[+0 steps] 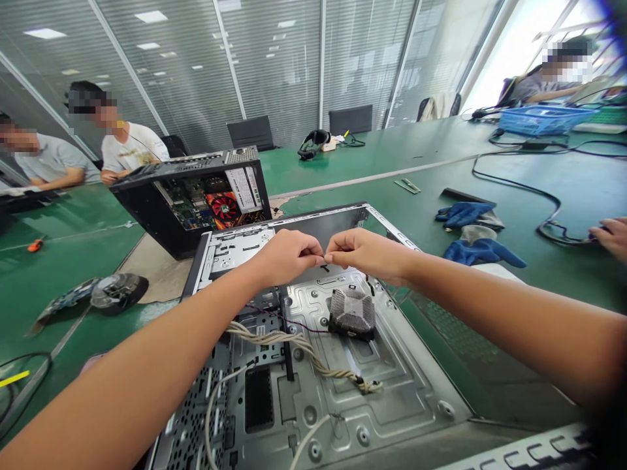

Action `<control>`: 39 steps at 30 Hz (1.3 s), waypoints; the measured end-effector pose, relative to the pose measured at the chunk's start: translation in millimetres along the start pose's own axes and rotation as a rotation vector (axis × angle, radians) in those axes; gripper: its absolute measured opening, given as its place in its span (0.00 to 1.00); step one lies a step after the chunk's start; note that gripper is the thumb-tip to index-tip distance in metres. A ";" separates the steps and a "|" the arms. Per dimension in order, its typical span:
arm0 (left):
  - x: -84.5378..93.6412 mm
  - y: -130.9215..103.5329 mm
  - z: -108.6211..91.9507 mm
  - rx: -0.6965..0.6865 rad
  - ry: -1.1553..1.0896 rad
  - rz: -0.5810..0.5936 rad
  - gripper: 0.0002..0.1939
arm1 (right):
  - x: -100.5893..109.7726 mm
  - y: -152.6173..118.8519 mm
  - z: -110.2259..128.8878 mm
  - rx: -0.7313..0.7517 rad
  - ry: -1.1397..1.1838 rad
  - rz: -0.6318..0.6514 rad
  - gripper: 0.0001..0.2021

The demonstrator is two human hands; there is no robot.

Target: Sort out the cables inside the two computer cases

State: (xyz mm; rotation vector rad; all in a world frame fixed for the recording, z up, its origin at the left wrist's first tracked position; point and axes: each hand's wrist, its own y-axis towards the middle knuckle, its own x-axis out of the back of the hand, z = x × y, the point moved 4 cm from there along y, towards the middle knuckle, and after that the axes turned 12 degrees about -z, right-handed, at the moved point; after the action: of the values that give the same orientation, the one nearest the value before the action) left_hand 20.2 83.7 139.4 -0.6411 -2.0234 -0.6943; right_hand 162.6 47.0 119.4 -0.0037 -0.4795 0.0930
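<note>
An open metal computer case (416, 398) lies before me, with a finned heatsink (351, 312) and a twisted bundle of beige cables (313, 358) inside. Above its far part, my left hand (290, 256) and my right hand (365, 253) meet fingertip to fingertip. Both are closed in a pinch. A tiny dark bit shows between the fingertips, too small to name. Neither hand touches the heatsink or the cables.
Behind the case on the left stands another computer tower (196, 192) with a red fan. Blue gloves (477, 245) lie at the right, near another person's hand (612, 236). A cap (117, 292) is at the left. A blue basket (543, 121) sits farther back.
</note>
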 end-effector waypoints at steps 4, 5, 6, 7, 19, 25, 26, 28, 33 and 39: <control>-1.7 -0.2 1.5 -0.015 0.029 0.031 0.10 | 0.4 0.1 -1.4 -0.001 -0.004 0.016 0.06; -2.3 -0.5 1.8 -0.026 0.038 0.034 0.10 | 0.3 0.2 -1.9 -0.008 -0.008 0.025 0.06; -2.9 -0.9 1.9 -0.042 0.047 0.033 0.10 | 0.1 0.2 -2.2 -0.017 -0.009 0.036 0.06; -3.5 -1.4 1.8 -0.062 0.056 0.028 0.11 | -0.3 0.2 -2.2 -0.025 -0.002 0.048 0.06; 2.3 -6.0 -5.3 -0.262 0.070 -0.187 0.06 | -5.7 -2.6 -4.3 -0.235 0.276 0.127 0.08; 2.4 -4.6 -5.4 -0.243 0.115 -0.189 0.06 | -4.4 -2.0 -3.3 -0.223 0.289 0.104 0.08; 1.4 -4.4 -4.9 -0.235 0.129 -0.185 0.07 | -3.8 -1.7 -2.8 -0.214 0.275 0.090 0.08; -0.8 -3.9 -4.1 -0.227 0.148 -0.179 0.08 | -2.3 -1.0 -2.1 -0.193 0.240 0.065 0.08; -3.4 -2.0 -4.7 -0.182 0.126 -0.157 0.09 | 0.6 0.8 -1.7 -0.127 0.167 0.032 0.06; -1.7 -2.1 -6.2 -0.164 0.074 -0.131 0.08 | 0.9 0.1 -1.7 -0.117 0.174 0.026 0.06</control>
State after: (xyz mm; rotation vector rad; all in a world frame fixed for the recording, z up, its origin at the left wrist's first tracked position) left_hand 23.2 77.7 140.3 -0.5715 -1.9669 -0.9553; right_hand 164.3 47.2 118.3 -0.1315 -0.3102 0.0887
